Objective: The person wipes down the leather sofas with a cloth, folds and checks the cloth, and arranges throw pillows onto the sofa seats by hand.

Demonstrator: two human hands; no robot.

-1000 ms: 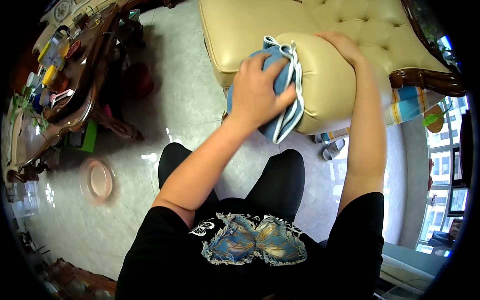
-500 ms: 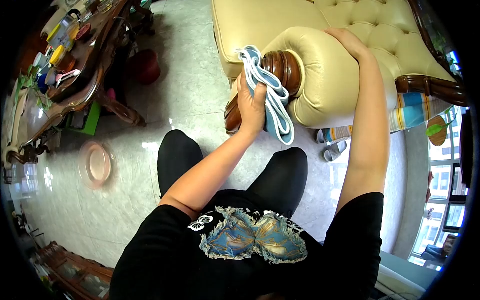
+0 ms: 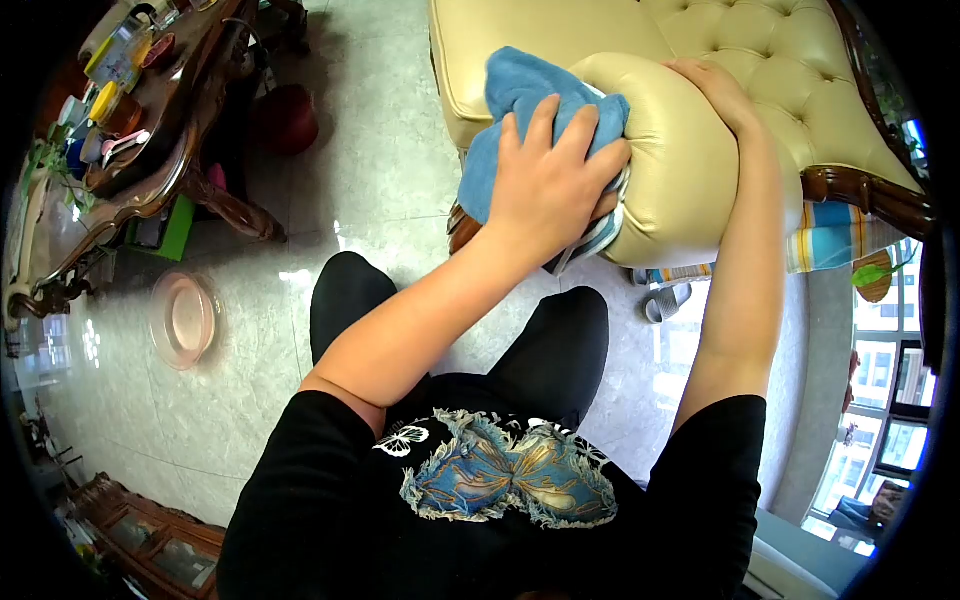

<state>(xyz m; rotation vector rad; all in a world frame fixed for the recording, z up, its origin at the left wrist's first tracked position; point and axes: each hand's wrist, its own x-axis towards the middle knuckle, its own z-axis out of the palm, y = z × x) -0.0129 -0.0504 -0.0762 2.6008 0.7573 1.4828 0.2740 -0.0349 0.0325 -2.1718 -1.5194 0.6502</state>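
My left hand point(image 3: 558, 170) grips a blue cloth point(image 3: 510, 85) with white edging, its fingers spread and curved over the fabric. The cloth covers the front end of the sofa's rolled armrest point(image 3: 675, 170), hiding the dark wooden knob there. A bit of dark wood shows below the cloth. On top of the cream leather armrest lies my right hand point(image 3: 715, 92), its fingers stretched flat with nothing in them.
A carved wooden table point(image 3: 190, 130) with jars and cups stands at the left. A pink basin point(image 3: 184, 320) and a dark red bucket point(image 3: 287, 120) rest on the tiled floor. Grey slippers point(image 3: 667, 302) lie beside the sofa point(image 3: 560, 30).
My left hand has turned palm-down, and the folded cloth has opened out over the wooden armrest end. The right hand stays on the armrest.
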